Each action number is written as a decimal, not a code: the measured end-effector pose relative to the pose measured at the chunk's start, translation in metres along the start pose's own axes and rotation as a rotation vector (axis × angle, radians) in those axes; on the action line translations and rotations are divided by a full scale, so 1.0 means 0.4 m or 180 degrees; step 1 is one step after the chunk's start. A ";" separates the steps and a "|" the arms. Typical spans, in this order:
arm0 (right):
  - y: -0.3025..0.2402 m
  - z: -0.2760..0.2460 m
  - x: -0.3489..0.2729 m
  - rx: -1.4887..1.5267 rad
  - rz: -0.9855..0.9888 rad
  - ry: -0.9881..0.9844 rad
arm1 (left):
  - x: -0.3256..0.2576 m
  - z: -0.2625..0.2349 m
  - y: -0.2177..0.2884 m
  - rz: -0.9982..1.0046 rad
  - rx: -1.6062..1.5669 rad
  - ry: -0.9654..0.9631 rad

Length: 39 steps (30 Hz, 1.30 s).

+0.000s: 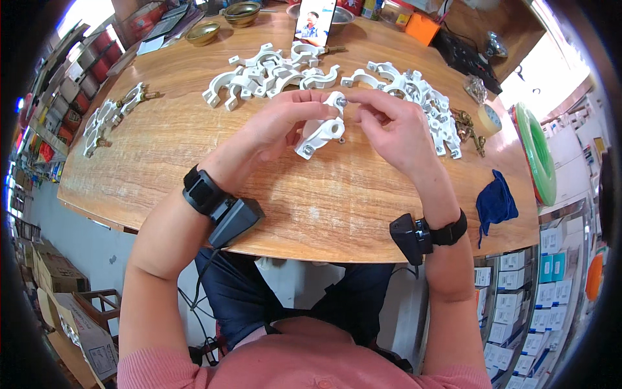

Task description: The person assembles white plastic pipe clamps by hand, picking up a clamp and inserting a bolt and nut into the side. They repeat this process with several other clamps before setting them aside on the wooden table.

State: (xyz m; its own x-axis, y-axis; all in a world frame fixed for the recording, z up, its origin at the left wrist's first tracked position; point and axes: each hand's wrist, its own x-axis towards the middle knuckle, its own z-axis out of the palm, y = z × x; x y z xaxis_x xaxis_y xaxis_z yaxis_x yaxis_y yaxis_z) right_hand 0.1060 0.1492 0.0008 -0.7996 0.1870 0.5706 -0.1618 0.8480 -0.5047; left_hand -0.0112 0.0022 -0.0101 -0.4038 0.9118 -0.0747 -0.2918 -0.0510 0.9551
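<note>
My left hand (275,126) holds a white plastic pipe clamp (321,135) above the wooden table (194,168). My right hand (389,126) pinches the clamp's upper end, with fingertips on a small metal screw or nut (341,102). Both hands meet over the table's middle. Behind them lies a heap of loose white clamp halves (272,71), and another heap (421,97) sits to the right.
Several assembled clamps (110,117) lie at the table's left. Brass screws (468,126), a tape roll (490,118), a blue cloth (495,202), brass bowls (223,23) and a propped phone (314,23) are around. Boxes fill shelves on the right.
</note>
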 end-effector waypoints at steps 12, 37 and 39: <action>-0.016 -0.007 -0.002 0.0037 0.0161 -0.0009 | 0.007 -0.004 -0.006 0.0049 0.0211 0.0129; -0.019 0.003 -0.001 -0.0085 0.0049 -0.0020 | 0.000 0.001 -0.004 0.0356 0.0616 0.0436; 0.006 -0.009 -0.006 -0.0417 -0.0053 0.0088 | 0.006 0.014 -0.001 0.0381 0.0662 0.0445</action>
State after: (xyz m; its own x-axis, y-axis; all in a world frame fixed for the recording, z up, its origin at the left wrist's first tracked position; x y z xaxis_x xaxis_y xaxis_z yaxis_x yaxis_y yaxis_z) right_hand 0.1095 0.1525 0.0004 -0.7809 0.1845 0.5968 -0.0965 0.9083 -0.4071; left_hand -0.0070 0.0068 -0.0092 -0.5446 0.8385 0.0172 -0.0563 -0.0571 0.9968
